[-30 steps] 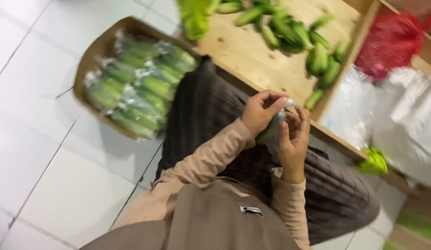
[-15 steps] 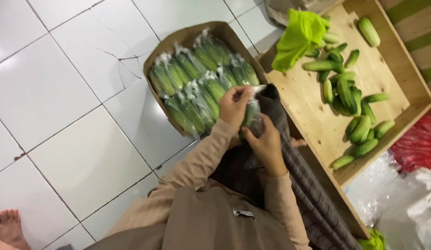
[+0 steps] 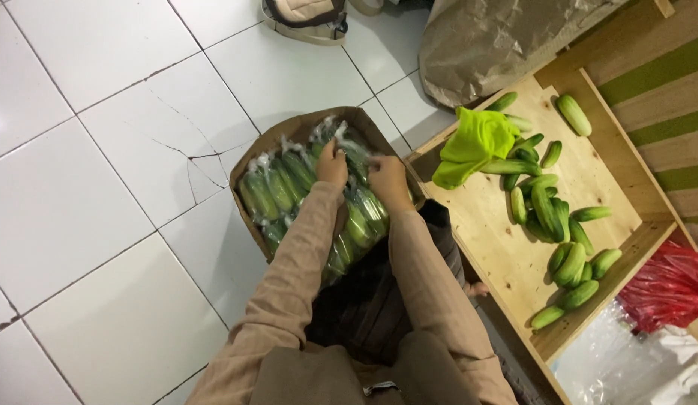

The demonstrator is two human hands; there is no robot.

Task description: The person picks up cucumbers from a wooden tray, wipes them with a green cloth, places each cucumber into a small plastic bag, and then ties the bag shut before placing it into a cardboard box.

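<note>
A cardboard box on the white tiled floor holds several cucumbers wrapped in clear plastic bags. Both my arms reach forward into it. My left hand rests on the bagged cucumbers near the box's far side. My right hand is just to its right, over the same packs, and seems to press a bagged cucumber down among them. The fingers of both hands are partly hidden by plastic.
A shallow wooden tray to the right holds loose cucumbers and a bright green cloth. A brown sack lies beyond it, a red mesh bag and clear plastic at lower right. A small bag sits at the top.
Both hands moved from my lap, where they held a bagged cucumber by its plastic, forward into the cardboard box. The camera view swung left and forward over the box.
</note>
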